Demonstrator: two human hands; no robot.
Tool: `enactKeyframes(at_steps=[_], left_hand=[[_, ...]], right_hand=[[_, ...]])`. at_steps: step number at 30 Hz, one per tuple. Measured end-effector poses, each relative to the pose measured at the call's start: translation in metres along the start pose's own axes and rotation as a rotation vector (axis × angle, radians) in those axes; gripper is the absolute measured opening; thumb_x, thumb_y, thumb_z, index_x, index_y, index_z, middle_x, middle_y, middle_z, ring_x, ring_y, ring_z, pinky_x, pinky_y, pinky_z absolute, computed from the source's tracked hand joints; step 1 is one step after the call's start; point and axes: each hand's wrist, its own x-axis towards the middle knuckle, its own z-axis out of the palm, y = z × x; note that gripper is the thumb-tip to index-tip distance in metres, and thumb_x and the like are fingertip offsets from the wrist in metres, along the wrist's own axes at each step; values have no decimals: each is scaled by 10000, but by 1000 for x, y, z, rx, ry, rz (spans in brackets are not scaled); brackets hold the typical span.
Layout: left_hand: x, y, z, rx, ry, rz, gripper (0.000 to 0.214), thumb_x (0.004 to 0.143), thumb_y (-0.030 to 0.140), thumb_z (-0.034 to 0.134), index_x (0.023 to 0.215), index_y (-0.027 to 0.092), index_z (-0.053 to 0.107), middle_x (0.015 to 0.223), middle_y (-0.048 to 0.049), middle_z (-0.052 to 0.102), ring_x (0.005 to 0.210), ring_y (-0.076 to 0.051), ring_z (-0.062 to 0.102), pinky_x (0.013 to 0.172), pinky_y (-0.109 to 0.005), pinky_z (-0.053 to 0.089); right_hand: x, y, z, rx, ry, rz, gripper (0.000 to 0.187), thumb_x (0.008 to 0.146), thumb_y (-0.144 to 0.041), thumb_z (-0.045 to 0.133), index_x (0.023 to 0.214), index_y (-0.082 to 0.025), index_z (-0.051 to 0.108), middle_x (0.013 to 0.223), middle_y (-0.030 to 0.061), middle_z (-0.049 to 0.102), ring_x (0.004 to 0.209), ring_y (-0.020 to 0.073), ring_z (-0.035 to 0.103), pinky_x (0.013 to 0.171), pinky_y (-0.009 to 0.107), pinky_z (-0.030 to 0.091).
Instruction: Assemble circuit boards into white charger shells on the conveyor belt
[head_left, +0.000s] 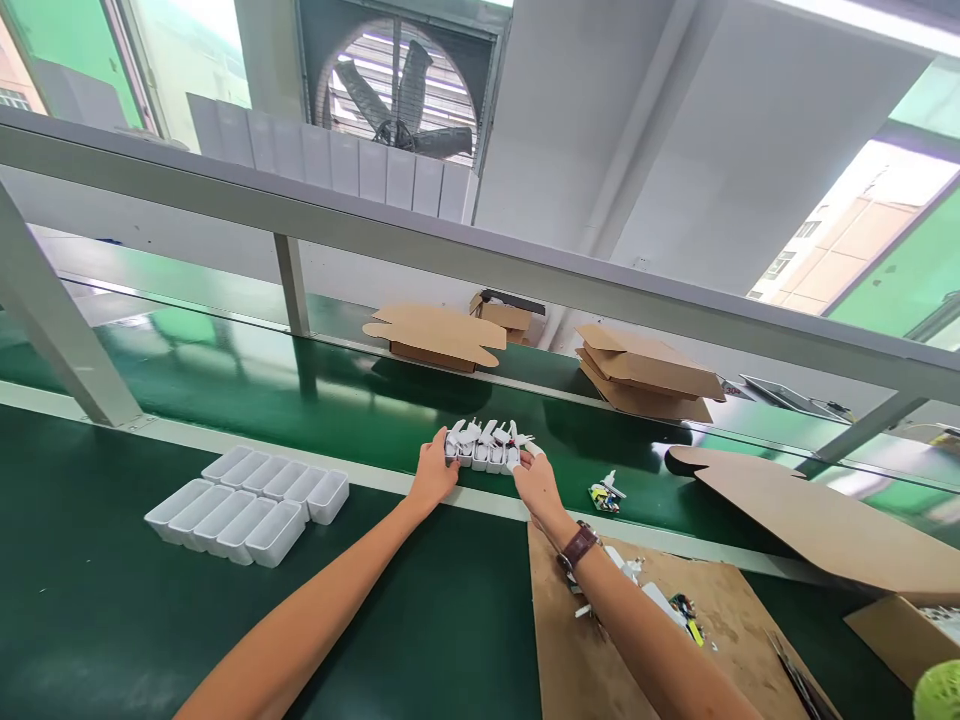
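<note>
White oblong plastic boxes (487, 463), one row, pinched between left hand (436, 472) and right hand (538, 483). Reads "30" beside brown cardboard (646, 372).

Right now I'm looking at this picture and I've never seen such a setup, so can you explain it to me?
There is no robot here: a camera worn on a person's head looks forward and down at their own bare hands. The left hand and right hand hold opposite ends of a row of small white cases with white pieces sticking up from them. Whether the row is lifted or resting, I can't tell. On the green work surface, more white cases sit to the left. To the right lies a brown cardboard sheet with small parts and a slim metal tool.
</note>
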Motion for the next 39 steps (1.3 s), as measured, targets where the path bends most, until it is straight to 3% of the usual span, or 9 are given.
enactKeyframes(at_steps=[4,8,12,15,19,23,28,34,39], left_hand=[[2,0,-4,32,-52,-93,645,799,135,619,1425,116,464,1274,-222,675,1169,-351,664,920,-450,548],[-1,10,-27,66,-74,-98,644,794,218,672,1407,121,496,1405,-232,604,1291,-392,595,1029,-509,506],[-4,29,-73,116,-19,-40,517,830,343,679,1320,204,587,1434,-142,595,1388,-346,504,1118,-485,453],[-10,37,-116,191,45,26,418,866,408,643,1246,235,638,1394,-100,621,1367,-309,512,1126,-459,455],[-29,24,-162,423,111,90,341,849,413,633,1113,206,692,1279,-134,670,1309,-348,537,1118,-532,459],[-54,-1,-183,556,115,107,114,715,313,700,763,211,685,1161,-190,697,1331,-460,481,1088,-673,435],[-75,-4,-182,509,74,145,154,702,276,672,590,232,576,1057,-191,718,1325,-462,504,1090,-715,417],[-105,22,-139,302,-111,280,235,767,258,609,582,243,465,1174,-101,722,1154,-288,669,989,-432,576],[-130,37,-104,150,-200,359,165,805,180,569,666,232,500,1155,-86,714,1011,-228,721,870,-345,602]], right_hand=[[9,5,-6,-111,-78,0,469,785,-201,571,1242,-183,673,1034,102,803,991,278,762,869,395,616],[18,11,-31,-293,-162,5,444,758,-228,664,1198,-181,697,1137,127,780,1088,310,728,918,428,593],[23,16,-69,-525,-246,0,499,677,-146,711,1176,-144,713,1277,203,711,1292,379,606,1088,486,464],[21,20,-95,-685,-323,29,510,683,-99,676,1192,-101,710,1248,247,711,1206,405,658,1033,506,488],[9,26,-118,-861,-367,40,526,696,-34,633,1210,-117,709,1185,220,736,1116,384,702,955,480,521],[-5,26,-125,-957,-339,11,442,806,-10,638,1233,-117,680,1200,188,717,1173,332,665,1008,470,500],[-17,14,-129,-974,-271,-20,290,986,-347,666,1225,-183,648,1276,85,658,1118,245,657,972,482,553],[-36,-22,-128,-898,-184,-123,433,879,-69,554,1300,-85,656,1253,189,688,1179,290,641,1047,414,489],[-75,-54,-101,-782,-269,-254,564,819,-176,552,1376,-203,640,1163,77,747,1010,239,708,941,377,559]])
